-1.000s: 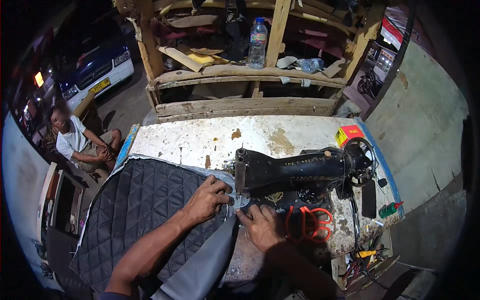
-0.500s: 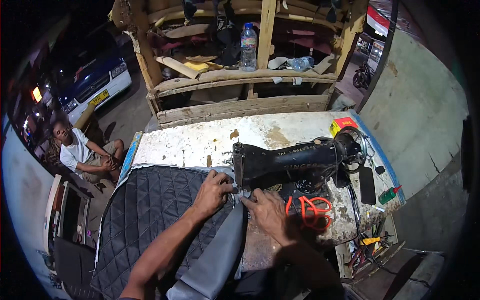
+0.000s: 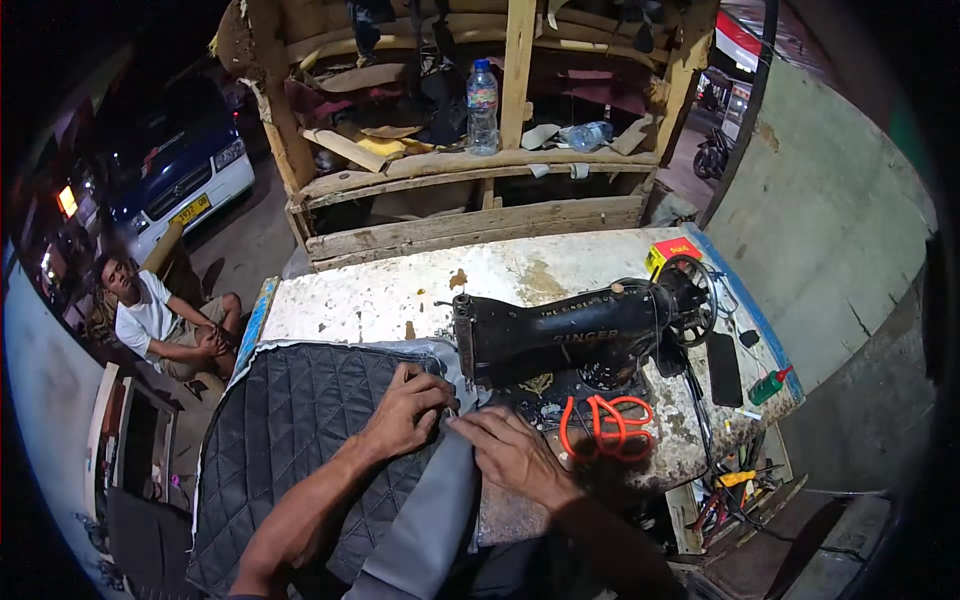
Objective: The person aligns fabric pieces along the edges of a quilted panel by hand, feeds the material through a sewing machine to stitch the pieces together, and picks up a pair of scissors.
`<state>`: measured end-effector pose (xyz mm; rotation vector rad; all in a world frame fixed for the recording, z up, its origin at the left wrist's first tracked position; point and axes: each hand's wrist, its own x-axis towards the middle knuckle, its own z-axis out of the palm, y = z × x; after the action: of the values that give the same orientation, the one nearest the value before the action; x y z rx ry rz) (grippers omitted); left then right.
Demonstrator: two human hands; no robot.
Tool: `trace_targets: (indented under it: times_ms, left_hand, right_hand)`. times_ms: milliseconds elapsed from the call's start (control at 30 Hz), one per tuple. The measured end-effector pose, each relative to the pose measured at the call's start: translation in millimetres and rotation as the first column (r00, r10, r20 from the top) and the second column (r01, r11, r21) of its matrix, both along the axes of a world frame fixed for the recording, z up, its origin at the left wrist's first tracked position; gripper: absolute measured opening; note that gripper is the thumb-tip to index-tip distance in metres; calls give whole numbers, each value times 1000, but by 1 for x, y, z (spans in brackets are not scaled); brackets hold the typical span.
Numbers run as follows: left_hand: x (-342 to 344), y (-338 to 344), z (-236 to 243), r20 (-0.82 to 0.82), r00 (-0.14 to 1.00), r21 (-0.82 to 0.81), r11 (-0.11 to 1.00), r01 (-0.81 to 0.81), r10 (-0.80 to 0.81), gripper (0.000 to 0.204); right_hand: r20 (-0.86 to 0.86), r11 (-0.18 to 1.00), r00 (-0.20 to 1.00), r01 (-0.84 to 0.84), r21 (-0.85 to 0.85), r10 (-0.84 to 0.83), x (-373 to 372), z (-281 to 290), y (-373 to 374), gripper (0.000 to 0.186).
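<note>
While flat: both hands (image 3: 460, 430) on quilted fabric (image 3: 300, 430)

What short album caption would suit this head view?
Two bare hands, left hand and right hand, press black quilted fabric under a black sewing machine beside orange-handled scissors.

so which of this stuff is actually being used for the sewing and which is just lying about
In use:
left hand
right hand
black quilted fabric
grey fabric strip
sewing machine

Lying about:
orange scissors
black phone
green-capped bottle
water bottle
yellow-red box
</note>
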<state>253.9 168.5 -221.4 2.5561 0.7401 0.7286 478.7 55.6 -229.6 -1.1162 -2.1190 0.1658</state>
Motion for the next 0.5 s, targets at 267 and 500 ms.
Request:
trace_targets:
  times_ms: [267,500]
  left_hand:
    - [-4,-11,13,-99,995,123,991,43,-30,31]
    - [6,-4,30,-443,893,190,966,178,-78,44]
  right_hand:
    - [-6,993,993,116,-3,-116,5,3,-11,31]
    - [120,986,984,121,113,-134,2,-2,-27,29]
